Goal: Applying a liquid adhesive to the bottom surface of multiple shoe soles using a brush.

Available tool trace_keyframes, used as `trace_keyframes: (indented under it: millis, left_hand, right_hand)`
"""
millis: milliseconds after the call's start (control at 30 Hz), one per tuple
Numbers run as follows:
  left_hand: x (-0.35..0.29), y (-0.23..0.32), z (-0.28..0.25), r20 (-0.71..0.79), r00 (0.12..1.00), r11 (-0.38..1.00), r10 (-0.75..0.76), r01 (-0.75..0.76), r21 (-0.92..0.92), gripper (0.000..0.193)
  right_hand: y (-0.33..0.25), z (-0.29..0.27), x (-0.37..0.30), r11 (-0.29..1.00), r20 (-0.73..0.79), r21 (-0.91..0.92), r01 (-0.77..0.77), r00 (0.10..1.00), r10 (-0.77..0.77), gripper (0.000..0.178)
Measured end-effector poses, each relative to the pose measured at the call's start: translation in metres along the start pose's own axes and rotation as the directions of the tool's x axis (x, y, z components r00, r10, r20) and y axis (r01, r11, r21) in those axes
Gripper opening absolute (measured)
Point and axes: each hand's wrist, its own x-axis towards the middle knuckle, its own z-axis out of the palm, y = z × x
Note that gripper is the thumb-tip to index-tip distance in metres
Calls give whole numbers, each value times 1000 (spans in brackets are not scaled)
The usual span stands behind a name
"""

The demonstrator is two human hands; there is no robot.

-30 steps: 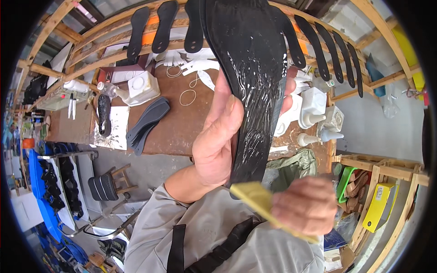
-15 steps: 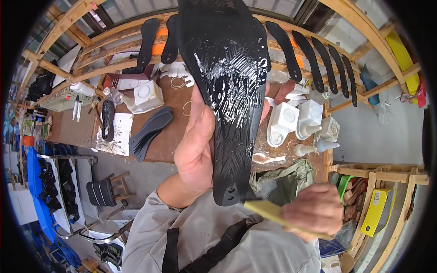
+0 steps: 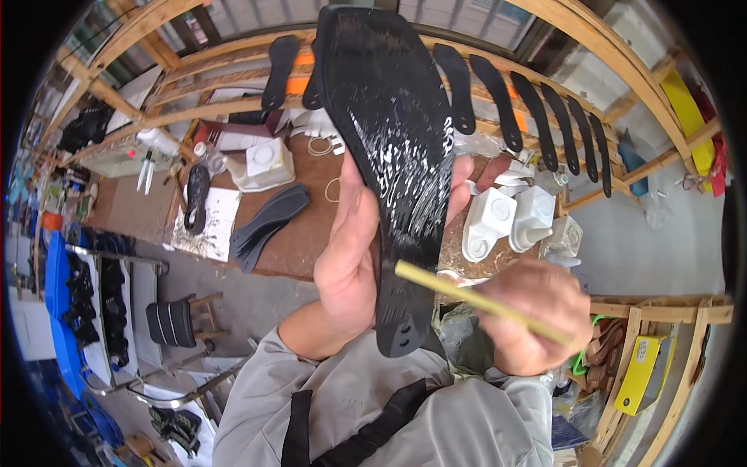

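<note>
A black shoe sole (image 3: 393,148) is being gripped upright, centre frame, by the left hand (image 3: 350,257) — glossy coating is covering its middle only — while a yellow-handled brush (image 3: 478,300) is being clasped in the right hand (image 3: 541,315).

Black sole (image 3: 393,156) upright, glossy wet smears (centre); yellow stick (image 3: 475,300) crossing.

You are in a small shoemaking workshop. Black soles (image 3: 537,117) hang in a row on a wooden rack (image 3: 622,74) across the top of the frame, more soles (image 3: 268,222) lie stacked on the brown workbench (image 3: 307,233) at centre left, white glue bottles (image 3: 510,218) stand at centre right, and blue crates (image 3: 54,272) line the left edge.
</note>
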Motion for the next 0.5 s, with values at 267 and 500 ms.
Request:
trace_keyframes:
  millis: [267, 500]
  left_hand:
    - [3, 10, 5, -110, 981, 984, 161, -169, -62, 49]
    - [10, 6, 14, -109, 987, 968, 120, -141, -208, 51]
  right_hand:
    - [-27, -3, -22, 947, 362, 177, 268, 877, -316, 14]
    - [1, -20, -17, 964, 181, -38, 265, 950, -254, 18]
